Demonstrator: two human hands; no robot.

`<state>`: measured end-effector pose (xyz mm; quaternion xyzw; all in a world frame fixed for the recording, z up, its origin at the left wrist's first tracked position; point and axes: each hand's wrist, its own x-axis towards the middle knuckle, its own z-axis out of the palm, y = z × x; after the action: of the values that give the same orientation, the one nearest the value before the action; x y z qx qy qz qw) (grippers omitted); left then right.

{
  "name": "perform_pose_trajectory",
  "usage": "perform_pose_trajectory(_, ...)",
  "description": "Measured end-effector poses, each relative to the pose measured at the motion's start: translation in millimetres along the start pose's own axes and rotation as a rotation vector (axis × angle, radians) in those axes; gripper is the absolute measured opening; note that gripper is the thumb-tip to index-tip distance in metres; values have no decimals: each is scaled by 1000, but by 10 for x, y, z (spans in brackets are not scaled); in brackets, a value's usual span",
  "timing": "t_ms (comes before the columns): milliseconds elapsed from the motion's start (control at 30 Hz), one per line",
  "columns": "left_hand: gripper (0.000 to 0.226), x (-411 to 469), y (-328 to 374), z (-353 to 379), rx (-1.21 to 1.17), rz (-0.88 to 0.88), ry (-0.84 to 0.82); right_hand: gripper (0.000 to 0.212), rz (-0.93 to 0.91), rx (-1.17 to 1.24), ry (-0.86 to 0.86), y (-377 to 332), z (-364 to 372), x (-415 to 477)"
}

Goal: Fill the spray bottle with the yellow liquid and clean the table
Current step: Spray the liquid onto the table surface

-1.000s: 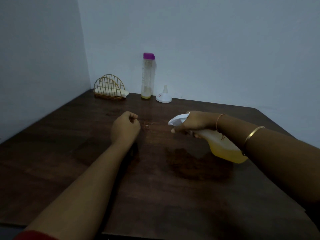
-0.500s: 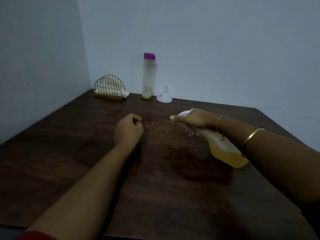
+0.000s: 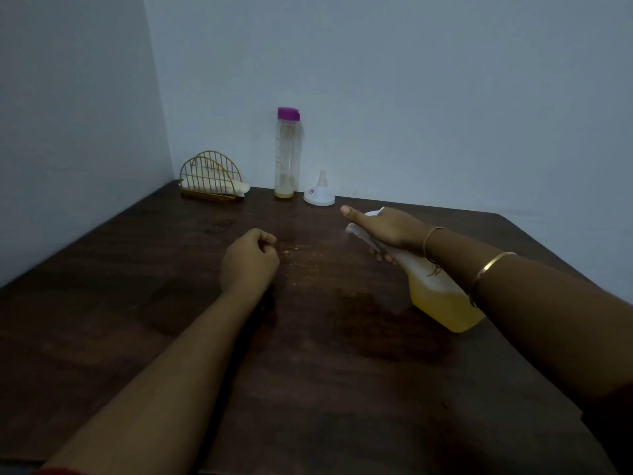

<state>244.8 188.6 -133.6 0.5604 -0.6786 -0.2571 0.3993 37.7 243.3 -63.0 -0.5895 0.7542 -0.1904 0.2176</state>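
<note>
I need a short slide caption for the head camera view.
Right hand holds a spray bottle of yellow liquid over the dark table; left hand curled, empty.

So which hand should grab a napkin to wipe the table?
Probably left. The left hand is curled, seems to hold nothing, and is on the same side as the napkin holder. The right hand is busy gripping the spray bottle.

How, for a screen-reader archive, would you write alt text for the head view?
A person's right hand grips a spray bottle part-filled with yellow liquid, tilted above a dark wooden table, the left hand curled beside it. Against the back wall stand a tall clear bottle with a purple cap, a white funnel and a gold wire napkin holder.
</note>
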Motion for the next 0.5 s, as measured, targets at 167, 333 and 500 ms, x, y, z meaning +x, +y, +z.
perform_pose_trajectory(167, 18, -14, 12, -9, 1, 10, -9, 80, 25, -36, 47, 39, -32, 85)
perform_pose_trajectory(333, 20, -17, 8, -9, -2, 17, 4, 81, 37, -121, 90, 70, -52, 69)
perform_pose_trajectory(500, 20, -13, 13, 0, -5, 11, -1, 76, 80, -128, 92, 87, -38, 31)
